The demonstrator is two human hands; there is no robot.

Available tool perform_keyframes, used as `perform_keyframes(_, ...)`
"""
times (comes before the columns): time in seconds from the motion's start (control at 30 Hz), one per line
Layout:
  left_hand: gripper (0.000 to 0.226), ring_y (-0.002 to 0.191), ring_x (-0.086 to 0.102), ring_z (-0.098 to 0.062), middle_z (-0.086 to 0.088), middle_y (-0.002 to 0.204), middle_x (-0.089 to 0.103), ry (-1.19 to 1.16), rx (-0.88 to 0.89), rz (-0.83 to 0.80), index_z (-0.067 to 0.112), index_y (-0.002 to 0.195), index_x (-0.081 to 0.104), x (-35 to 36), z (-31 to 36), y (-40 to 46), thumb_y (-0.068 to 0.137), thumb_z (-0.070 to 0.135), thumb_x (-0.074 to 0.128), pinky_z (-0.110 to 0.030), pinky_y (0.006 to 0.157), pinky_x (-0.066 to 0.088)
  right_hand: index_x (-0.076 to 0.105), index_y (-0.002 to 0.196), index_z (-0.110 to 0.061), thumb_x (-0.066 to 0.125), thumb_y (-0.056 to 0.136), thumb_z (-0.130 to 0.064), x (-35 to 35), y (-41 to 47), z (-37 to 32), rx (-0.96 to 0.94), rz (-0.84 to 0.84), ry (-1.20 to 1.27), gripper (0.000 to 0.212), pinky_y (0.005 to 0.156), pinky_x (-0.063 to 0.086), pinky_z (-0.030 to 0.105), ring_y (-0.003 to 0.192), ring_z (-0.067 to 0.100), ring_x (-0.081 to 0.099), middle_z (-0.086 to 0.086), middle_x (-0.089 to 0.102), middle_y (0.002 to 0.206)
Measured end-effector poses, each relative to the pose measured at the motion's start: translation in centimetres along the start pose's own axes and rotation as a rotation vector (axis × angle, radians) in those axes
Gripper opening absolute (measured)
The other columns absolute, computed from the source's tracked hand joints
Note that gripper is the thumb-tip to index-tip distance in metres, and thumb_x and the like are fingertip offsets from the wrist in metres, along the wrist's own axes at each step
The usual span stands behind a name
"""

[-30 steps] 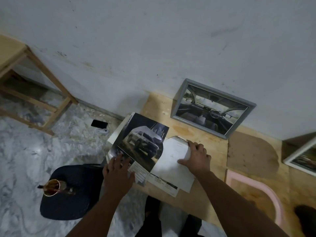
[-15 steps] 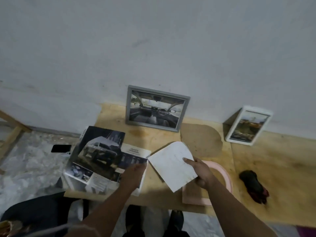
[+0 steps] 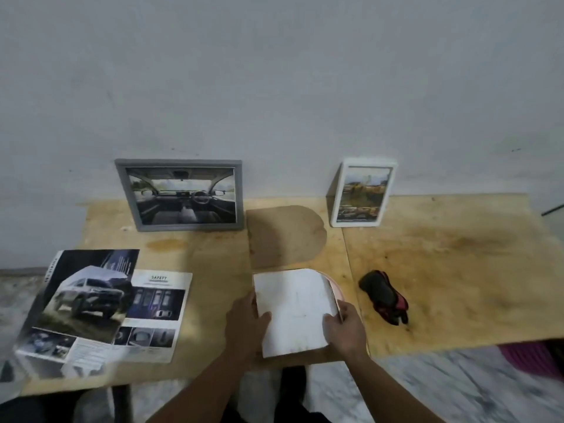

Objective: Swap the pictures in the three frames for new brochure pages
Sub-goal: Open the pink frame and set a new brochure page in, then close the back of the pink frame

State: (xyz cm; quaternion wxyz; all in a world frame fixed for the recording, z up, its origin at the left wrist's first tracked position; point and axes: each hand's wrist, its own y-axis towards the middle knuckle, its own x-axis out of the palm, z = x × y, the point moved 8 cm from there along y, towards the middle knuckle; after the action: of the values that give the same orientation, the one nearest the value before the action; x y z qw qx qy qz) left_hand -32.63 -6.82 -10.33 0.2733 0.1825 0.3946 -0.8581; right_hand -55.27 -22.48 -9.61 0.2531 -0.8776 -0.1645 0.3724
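Both hands sit on a white sheet [image 3: 294,311] with one rounded top corner, lying at the near edge of the wooden surface [image 3: 442,270]. The left hand [image 3: 245,322] grips the sheet's left edge, thumb on top and fingers [image 3: 244,303] curled under. The right hand [image 3: 346,326] pinches the lower right corner, fingers closed on the paper. Under the sheet, a pink frame [image 3: 334,293] shows only as a thin curved rim along the sheet's right side.

Left of the sheet, an open car brochure [image 3: 100,303] lies flat, its far left corner hanging past the surface's edge. Beyond the sheet, touching nothing, lies a brown backing board [image 3: 285,236] with a rounded side. Behind that, a grey frame [image 3: 180,195] leans on the wall [image 3: 274,87], holding a picture of a car interior. Right of the board, a white frame [image 3: 361,192] also leans on the wall, holding an outdoor picture too blurred to read.

Right of the sheet, a black and red glove [image 3: 384,296] lies apart from it. Past the glove the surface is bare wood out to its right edge.
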Motion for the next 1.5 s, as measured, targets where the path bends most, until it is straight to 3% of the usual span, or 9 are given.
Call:
perform_keyframes(0.13,0.078,0.137,0.044,-0.034,-0.011,0.152,0.04,0.258,-0.008,-0.008,0.023,0.159,0.029,1.8,-1.0,0.9,0.093,0.044,0.065,-0.044,0.111,0.041,0.053,0.132,-0.016,0.068,0.089,-0.018,-0.4,1.4,0.8,-0.036,-0.03,-0.086,0.045,0.077,0.048,0.029,0.096,0.018,0.063,-0.002,0.065,0.105)
perform_keyframes(0.3,0.08,0.138,0.042,-0.029,-0.011,0.156,0.031,0.39,0.086,-0.034,0.017,0.159,0.028,2.8,-1.4,0.9,0.093,0.047,0.063,-0.04,0.11,0.043,0.048,0.125,-0.026,0.073,0.088,-0.033,-0.5,2.4,0.4,-0.139,-0.044,-0.298,0.045,0.073,0.047,0.027,0.094,0.014,0.059,-0.006,0.061,0.108)
perform_keyframes(0.47,0.086,0.139,0.04,-0.027,-0.008,0.159,0.027,0.46,0.139,0.004,0.018,0.16,0.023,2.9,-1.0,0.9,0.092,0.049,0.066,-0.039,0.11,0.046,0.047,0.1,-0.029,0.07,0.087,-0.049,-1.1,3.6,0.2,-0.272,-0.072,-0.504,0.034,0.056,0.038,0.025,0.078,0.01,0.057,-0.008,0.058,0.095)
perform_keyframes(0.7,0.131,0.148,0.027,-0.027,-0.006,0.167,0.013,0.606,0.159,-0.03,0.03,0.163,0.0,3.4,-1.6,0.8,0.067,0.077,0.074,-0.044,0.114,0.041,0.053,0.088,-0.022,0.06,0.093,-0.055,-0.7,4.8,-0.7,-0.382,-0.17,-0.665,0.034,0.056,0.038,0.023,0.072,0.01,0.055,-0.002,0.055,0.093)
perform_keyframes(1.03,0.117,0.144,0.034,-0.024,-0.007,0.163,0.022,0.578,0.244,0.01,0.029,0.164,0.007,2.9,-1.6,1.5,0.076,0.072,0.072,-0.036,0.111,0.044,0.054,0.08,-0.023,0.06,0.095,-0.057,-0.6,5.6,-0.7,-0.328,-0.292,-0.556,0.038,0.056,0.041,0.023,0.067,0.008,0.058,-0.004,0.059,0.073)
perform_keyframes(1.13,0.124,0.142,0.036,-0.023,-0.005,0.161,0.024,0.565,0.25,-0.011,0.029,0.163,0.007,2.7,-1.7,1.5,0.069,0.081,0.069,-0.038,0.11,0.047,0.056,0.075,-0.019,0.057,0.091,-0.066,-1.3,6.5,-2.1,-0.364,-0.189,-0.398,0.05,0.056,0.052,0.035,0.058,0.011,0.059,0.0,0.059,0.063)
perform_keyframes(1.23,0.132,0.142,0.036,-0.025,-0.005,0.162,0.024,0.578,0.263,-0.038,0.03,0.162,0.001,2.9,-2.1,1.4,0.063,0.087,0.067,-0.042,0.111,0.047,0.057,0.081,-0.023,0.05,0.091,-0.072,-1.6,8.6,-4.4,-0.331,-0.112,-0.388,0.051,0.069,0.058,0.041,0.066,0.013,0.065,-0.002,0.064,0.069)
perform_keyframes(1.37,0.137,0.151,0.026,-0.029,-0.006,0.17,0.012,0.583,0.263,-0.068,0.031,0.163,-0.009,3.2,-2.8,1.1,0.062,0.089,0.062,-0.044,0.121,0.034,0.057,0.097,-0.027,0.062,0.088,-0.06,-1.0,11.7,-9.9,-0.277,-0.035,-0.317,0.035,0.076,0.056,0.037,0.085,0.019,0.068,-0.008,0.068,0.086)
perform_keyframes(1.5,0.14,0.155,0.017,-0.031,-0.006,0.172,0.004,0.601,0.272,-0.06,0.025,0.162,-0.015,3.4,-3.4,1.0,0.064,0.09,0.061,-0.044,0.124,0.024,0.054,0.118,-0.022,0.062,0.078,-0.073,1.1,14.6,-13.2,-0.185,0.014,-0.371,0.066,0.088,0.054,0.045,0.103,0.028,0.064,0.001,0.066,0.109)
